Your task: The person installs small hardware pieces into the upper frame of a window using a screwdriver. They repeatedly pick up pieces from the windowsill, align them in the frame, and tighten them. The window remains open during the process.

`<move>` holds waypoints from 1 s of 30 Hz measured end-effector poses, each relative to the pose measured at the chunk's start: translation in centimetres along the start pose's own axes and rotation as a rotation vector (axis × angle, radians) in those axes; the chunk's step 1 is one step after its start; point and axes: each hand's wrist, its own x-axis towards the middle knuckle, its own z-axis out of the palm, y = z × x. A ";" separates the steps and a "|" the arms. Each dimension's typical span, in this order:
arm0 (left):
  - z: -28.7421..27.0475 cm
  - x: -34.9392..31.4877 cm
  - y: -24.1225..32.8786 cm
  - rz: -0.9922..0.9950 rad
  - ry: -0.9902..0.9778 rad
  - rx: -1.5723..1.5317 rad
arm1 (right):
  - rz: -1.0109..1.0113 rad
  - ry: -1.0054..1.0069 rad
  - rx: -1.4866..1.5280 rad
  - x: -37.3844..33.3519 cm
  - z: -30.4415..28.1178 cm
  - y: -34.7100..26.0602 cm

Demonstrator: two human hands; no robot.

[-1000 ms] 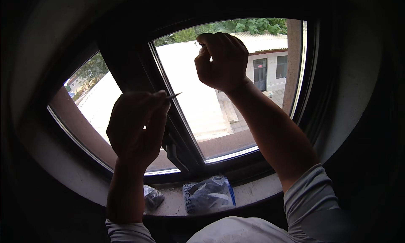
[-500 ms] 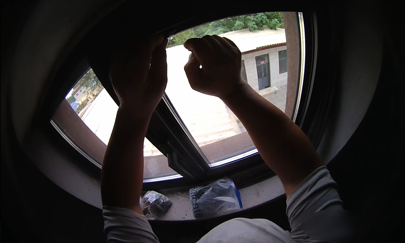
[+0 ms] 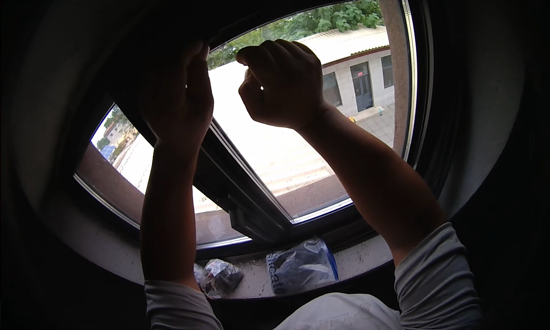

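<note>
Both my hands are raised in front of a dark-framed window (image 3: pixel 281 218), in silhouette against the bright glass. My left hand (image 3: pixel 177 103) is up by the dark upper part of the frame. Its thumb lies against the curled fingers, and whatever they hold is lost in shadow. Just to the right, over the right pane, my right hand (image 3: pixel 283 86) is closed with fingers curled and thumb bent towards the forefinger. A tiny gap of light shows between them; anything in the grip is too dark to make out.
A window handle (image 3: pixel 239 222) sits low on the middle bar. On the sill (image 3: pixel 252 278) lie a crumpled clear plastic bag (image 3: pixel 222 277) with dark contents and a flat clear bag (image 3: pixel 303 266) with a blue edge. Outside are a pale roof and a building (image 3: pixel 349 81).
The view has shifted a little, so the sill and its bags appear slightly further right. Both hands keep nearly the same pose, sitting slightly further left in the picture.
</note>
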 end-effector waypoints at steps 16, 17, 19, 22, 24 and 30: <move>0.0 0.3 0.1 -0.026 -0.073 -0.077 | -0.006 -0.010 -0.001 -0.1 0.2 0.3; 0.1 0.3 0.1 -0.027 -0.072 -0.092 | -0.007 -0.010 -0.001 -0.2 0.2 0.3; 0.4 0.5 -0.2 -0.001 -0.061 -0.104 | -0.009 -0.012 0.001 -0.1 0.1 0.3; 0.4 0.3 0.0 -0.031 -0.084 -0.098 | -0.024 0.028 0.008 -0.3 0.3 0.5; 0.3 0.3 0.0 -0.030 -0.085 -0.086 | -0.017 0.025 0.018 -0.2 0.4 0.4; 0.4 0.3 0.2 0.012 -0.092 -0.039 | -0.024 0.032 0.022 -0.1 0.3 0.4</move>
